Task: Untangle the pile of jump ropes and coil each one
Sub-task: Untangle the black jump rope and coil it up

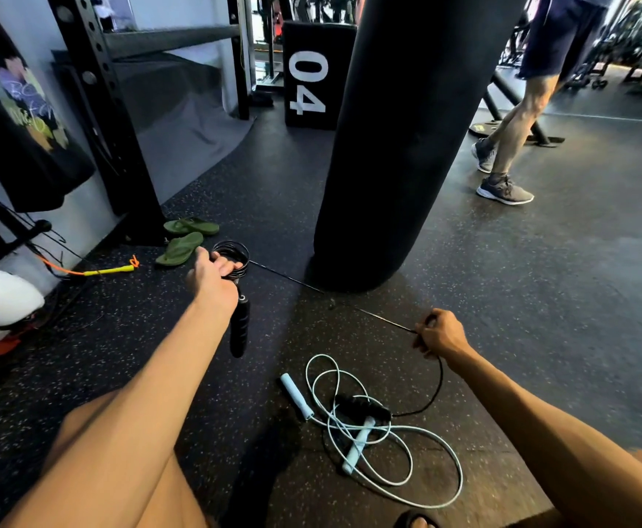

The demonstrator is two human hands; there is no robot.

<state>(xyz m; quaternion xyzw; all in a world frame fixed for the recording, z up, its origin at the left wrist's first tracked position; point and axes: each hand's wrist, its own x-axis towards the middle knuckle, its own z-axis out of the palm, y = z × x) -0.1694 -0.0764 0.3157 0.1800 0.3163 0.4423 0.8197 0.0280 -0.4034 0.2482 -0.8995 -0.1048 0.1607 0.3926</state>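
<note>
My left hand [213, 278] grips a small coil of black jump rope [235, 255], and one black handle [239, 327] hangs below the fist. The black cord runs taut from the coil to my right hand [439, 333], which pinches it. From there the cord drops in a loose arc to the second black handle [365, 407] on the floor. That handle lies across a light blue jump rope [395, 463], which sprawls in loose loops with its two pale handles [296, 396] beside and under the black one.
A black punching bag [407, 146] hangs just beyond my hands. Green flip-flops [182, 245] lie left of it, near a yellow-and-orange rope [110, 269] by the black rack [98, 108]. A black box marked 04 [308, 78] stands behind. A person's legs [510, 146] stand at the right.
</note>
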